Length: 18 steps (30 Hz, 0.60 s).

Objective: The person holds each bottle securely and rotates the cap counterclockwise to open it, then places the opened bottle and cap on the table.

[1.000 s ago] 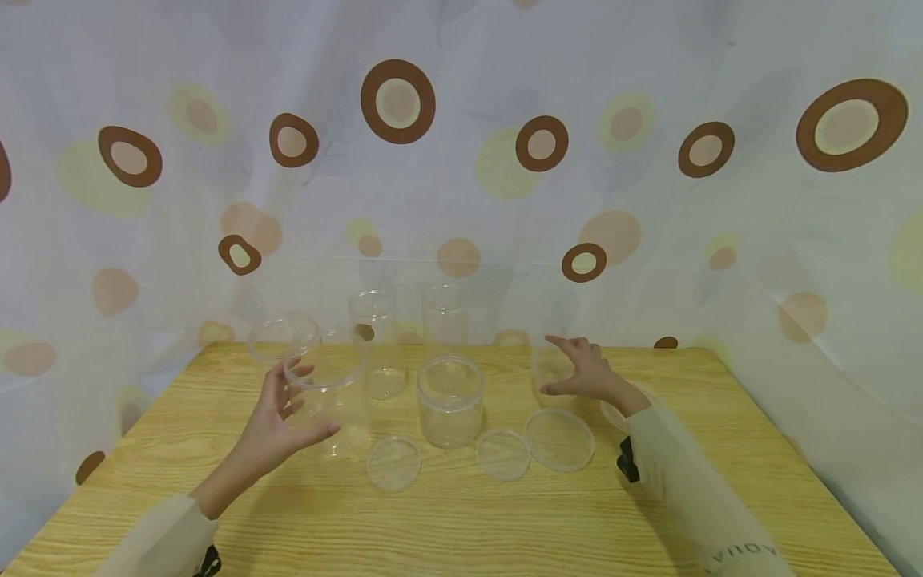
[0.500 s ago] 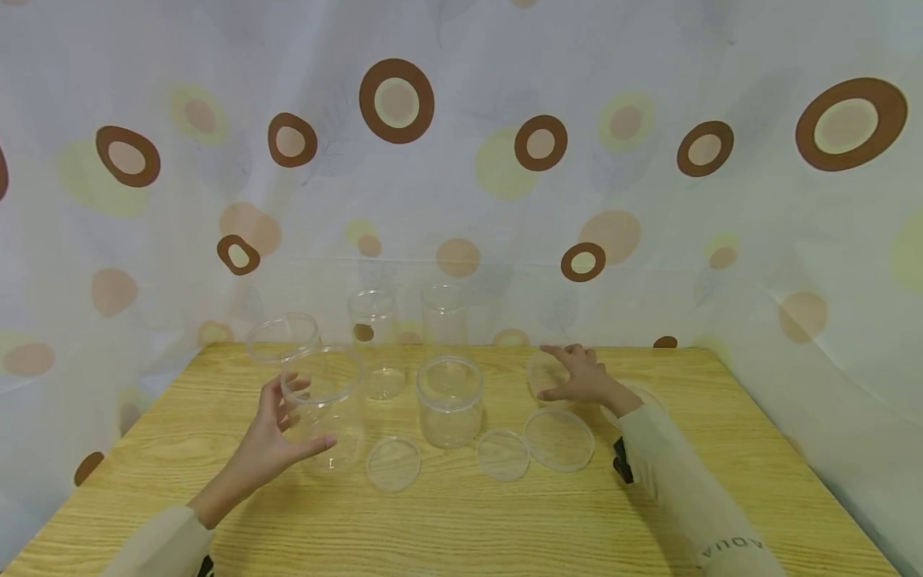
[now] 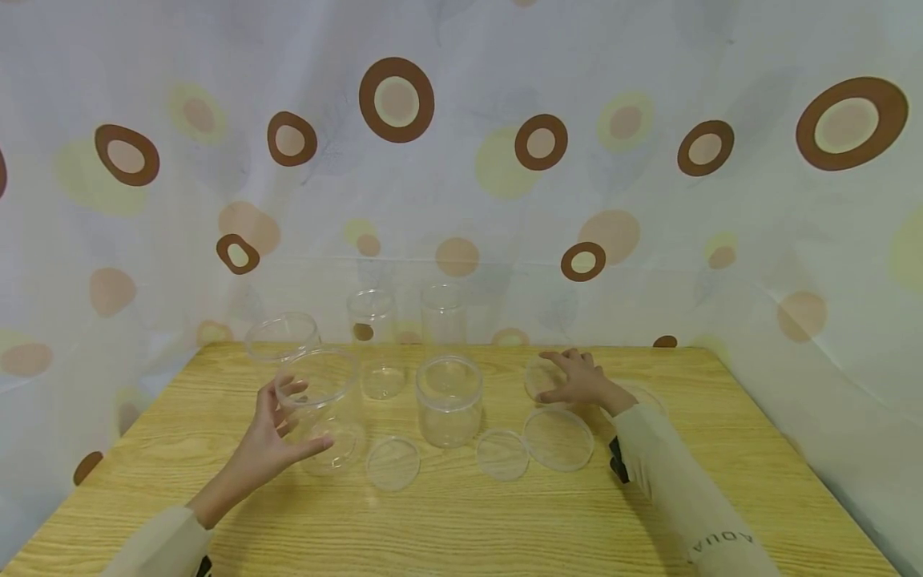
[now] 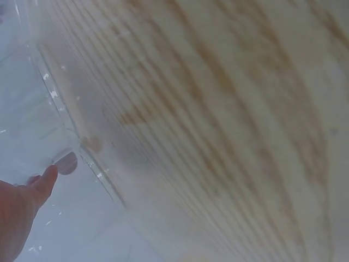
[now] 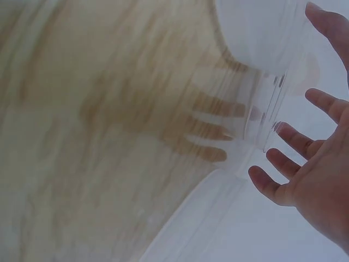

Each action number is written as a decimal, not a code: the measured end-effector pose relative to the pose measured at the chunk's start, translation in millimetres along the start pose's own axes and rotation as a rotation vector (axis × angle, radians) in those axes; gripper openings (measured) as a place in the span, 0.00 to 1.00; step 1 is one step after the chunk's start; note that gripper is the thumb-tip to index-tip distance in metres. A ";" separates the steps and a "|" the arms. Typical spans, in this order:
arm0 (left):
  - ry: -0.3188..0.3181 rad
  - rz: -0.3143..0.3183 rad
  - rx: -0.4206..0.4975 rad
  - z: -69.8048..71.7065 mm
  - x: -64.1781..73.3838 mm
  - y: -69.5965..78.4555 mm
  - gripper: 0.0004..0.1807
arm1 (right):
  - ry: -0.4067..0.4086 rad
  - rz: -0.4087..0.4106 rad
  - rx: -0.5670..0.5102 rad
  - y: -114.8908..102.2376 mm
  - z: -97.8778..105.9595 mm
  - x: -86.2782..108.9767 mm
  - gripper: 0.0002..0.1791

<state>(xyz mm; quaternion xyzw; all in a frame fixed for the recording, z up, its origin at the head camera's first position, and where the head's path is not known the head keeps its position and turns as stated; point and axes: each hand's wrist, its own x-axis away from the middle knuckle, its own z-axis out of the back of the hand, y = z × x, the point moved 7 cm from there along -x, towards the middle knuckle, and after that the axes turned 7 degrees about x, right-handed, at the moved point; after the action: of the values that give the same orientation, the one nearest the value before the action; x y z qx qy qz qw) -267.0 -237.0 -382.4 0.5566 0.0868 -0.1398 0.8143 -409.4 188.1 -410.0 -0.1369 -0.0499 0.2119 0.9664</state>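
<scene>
My left hand [image 3: 267, 437] grips a wide clear jar [image 3: 317, 375], fingers behind it and thumb across its near side. The jar stands upright over the wooden table, its rim a little above the fingers. One finger [image 4: 41, 188] shows at the edge of the left wrist view, beside the jar's clear wall. My right hand [image 3: 580, 381] hovers low over the table, thumb and forefinger spread around a round clear lid [image 3: 534, 383], partly hidden by the hand. In the right wrist view its fingers [image 5: 294, 139] are spread with nothing pinched between them.
A short clear jar [image 3: 449, 413] stands mid-table. Two tall clear jars [image 3: 372, 353] [image 3: 443, 328] and a wide one [image 3: 277, 340] stand behind. Flat clear lids [image 3: 392, 463] [image 3: 502, 455] [image 3: 558, 439] lie in front; another lid [image 3: 652, 397] is partly behind the right sleeve. A patterned curtain [image 3: 461, 176] backs the table.
The jar in my left hand has come down and slightly left. My right hand has lowered a little, and the lid beside it has shifted slightly left and down.
</scene>
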 end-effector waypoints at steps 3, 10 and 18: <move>0.008 0.005 -0.012 1.8 1.2 -1.6 0.52 | -0.005 -0.011 0.011 1.7 -2.5 -1.4 0.47; 0.016 0.007 -0.041 4.6 3.1 -2.3 0.53 | -0.017 -0.019 0.011 4.9 -8.1 -4.4 0.50; 0.025 0.031 -0.069 6.3 4.0 -2.9 0.54 | -0.015 -0.027 -0.004 5.7 -6.9 -4.5 0.52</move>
<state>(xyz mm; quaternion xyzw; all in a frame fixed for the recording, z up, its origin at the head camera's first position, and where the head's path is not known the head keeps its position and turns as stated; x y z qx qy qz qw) -264.3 -244.4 -383.8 0.5312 0.0929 -0.1171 0.8340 -414.7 189.5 -418.4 -0.1367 -0.0596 0.1999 0.9684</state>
